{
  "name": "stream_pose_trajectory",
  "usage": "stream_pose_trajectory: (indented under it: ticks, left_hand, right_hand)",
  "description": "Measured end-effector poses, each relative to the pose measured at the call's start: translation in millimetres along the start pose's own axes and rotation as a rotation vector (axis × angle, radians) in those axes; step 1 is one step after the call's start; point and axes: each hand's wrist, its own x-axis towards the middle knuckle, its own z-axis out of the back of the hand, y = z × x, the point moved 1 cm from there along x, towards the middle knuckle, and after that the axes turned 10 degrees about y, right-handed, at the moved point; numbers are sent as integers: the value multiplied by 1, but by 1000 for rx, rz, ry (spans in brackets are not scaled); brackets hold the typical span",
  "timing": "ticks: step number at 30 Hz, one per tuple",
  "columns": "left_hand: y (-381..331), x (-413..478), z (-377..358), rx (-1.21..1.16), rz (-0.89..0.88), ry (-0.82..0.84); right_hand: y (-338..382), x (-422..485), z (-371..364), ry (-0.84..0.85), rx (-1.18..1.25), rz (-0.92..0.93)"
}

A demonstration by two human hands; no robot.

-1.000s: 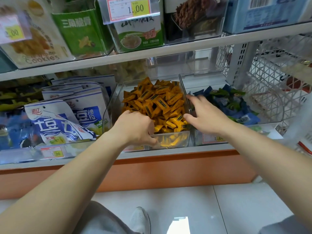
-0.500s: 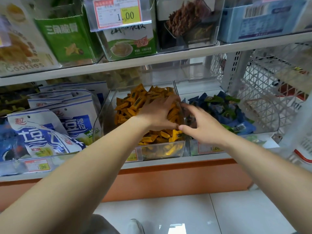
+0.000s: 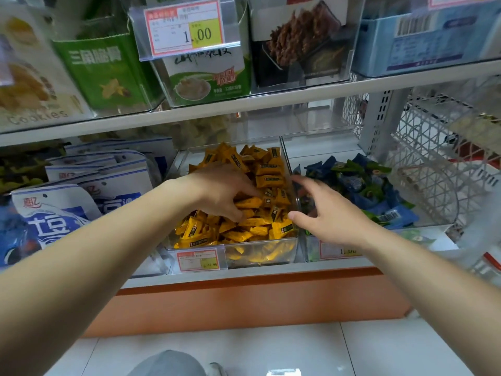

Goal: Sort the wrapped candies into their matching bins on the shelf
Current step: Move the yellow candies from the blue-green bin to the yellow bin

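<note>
A clear bin [image 3: 260,252] on the lower shelf is heaped with yellow wrapped candies [image 3: 268,169]. My left hand [image 3: 222,191] reaches into this heap, its index finger and thumb curled round one yellow candy [image 3: 248,203]. To the right stands a second clear bin [image 3: 339,251] holding blue and green wrapped candies [image 3: 357,180]. My right hand [image 3: 325,213] hovers over the divider between the two bins, fingers spread and holding nothing. Its thumb lies on the yellow side and its fingertips point into the blue and green bin.
Blue and white snack bags [image 3: 67,210] fill the shelf to the left. Boxed snacks and a price tag [image 3: 187,28] sit on the upper shelf, low over the bins. A white wire basket [image 3: 433,158] stands at the right. Below are an orange shelf base [image 3: 244,302] and tiled floor.
My left hand went from the yellow bin's front edge deeper into the heap and curled onto a candy. My right hand stayed at the divider and spread its fingers.
</note>
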Motion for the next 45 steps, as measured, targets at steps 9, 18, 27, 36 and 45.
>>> stream_pose_trajectory:
  ticks: [9, 18, 27, 36, 45]
  left_hand:
    - [-34, 50, 14, -426, -13, -345]
    - [-32, 71, -12, 95, 87, -112]
    - [-23, 83, -6, 8, 2, 97]
    - [-31, 108, 10, -75, 143, 399]
    - [-24, 103, -1, -113, 144, 427]
  right_hand:
    - [-2, 1, 0, 10, 12, 8]
    - [-3, 1, 1, 31, -5, -19]
    - [-3, 0, 2, 26, 21, 0]
    - [-4, 0, 1, 24, 42, 8]
    - [-5, 1, 2, 35, 44, 0]
